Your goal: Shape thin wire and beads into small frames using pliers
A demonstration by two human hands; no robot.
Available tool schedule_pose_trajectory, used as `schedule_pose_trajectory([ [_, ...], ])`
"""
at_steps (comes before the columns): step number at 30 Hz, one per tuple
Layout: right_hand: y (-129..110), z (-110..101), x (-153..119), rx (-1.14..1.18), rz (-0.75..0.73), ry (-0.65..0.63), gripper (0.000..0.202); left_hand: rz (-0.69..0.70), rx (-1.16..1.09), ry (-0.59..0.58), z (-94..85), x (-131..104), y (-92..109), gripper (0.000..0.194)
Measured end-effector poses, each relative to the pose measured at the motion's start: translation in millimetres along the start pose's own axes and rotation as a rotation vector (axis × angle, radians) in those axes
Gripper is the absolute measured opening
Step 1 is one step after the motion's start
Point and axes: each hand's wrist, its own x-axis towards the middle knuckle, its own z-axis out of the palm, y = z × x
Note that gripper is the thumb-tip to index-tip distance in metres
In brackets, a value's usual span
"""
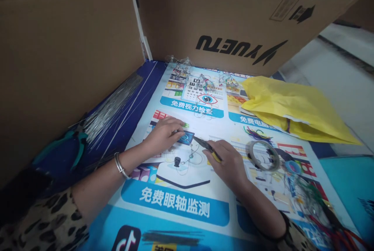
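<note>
My right hand (226, 161) is closed around a pair of pliers (201, 142) with dark jaws and a yellow-and-black handle. The jaws point left, toward my left hand (167, 132). That hand is pinched, thumb against fingers; what lies between them is too small to make out. Just below the jaws, a thin wire loop with small beads (191, 156) curves over the printed sheet (187, 182). Whether the pliers touch this wire cannot be seen. A small black piece (177, 161) lies at the left of the loop.
Cut wires (112, 106) and teal-handled pliers (71, 142) lie left. Tangled beaded wire (206, 83) sits at the back. On the right are a tape roll (263, 155), a yellow bag (300, 106) and more tangled wire (309, 200). Cardboard walls (233, 9) stand behind and left.
</note>
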Motion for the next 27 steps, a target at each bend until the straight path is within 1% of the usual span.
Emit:
schedule_pose_trajectory([
  [6,0,0,-1,0.024,0.01,-0.005,0.026,-0.06,-0.195,-0.068,-6.6,-5,6,0.018],
  [10,0,0,-1,0.016,0.015,-0.004,0.026,-0.12,-0.216,-0.107,-9.5,-5,9,0.022],
  [14,0,0,-1,0.013,0.014,0.005,0.026,-0.185,-0.214,-0.119,-11.4,-6,11,0.025],
  [24,1,0,-2,0.024,0.021,0.01,0.024,-0.184,-0.261,-0.129,-16.0,-7,15,0.029],
  [27,1,0,-2,0.02,0.028,0.003,0.025,-0.196,-0.287,-0.146,-16.5,-7,18,0.027],
])
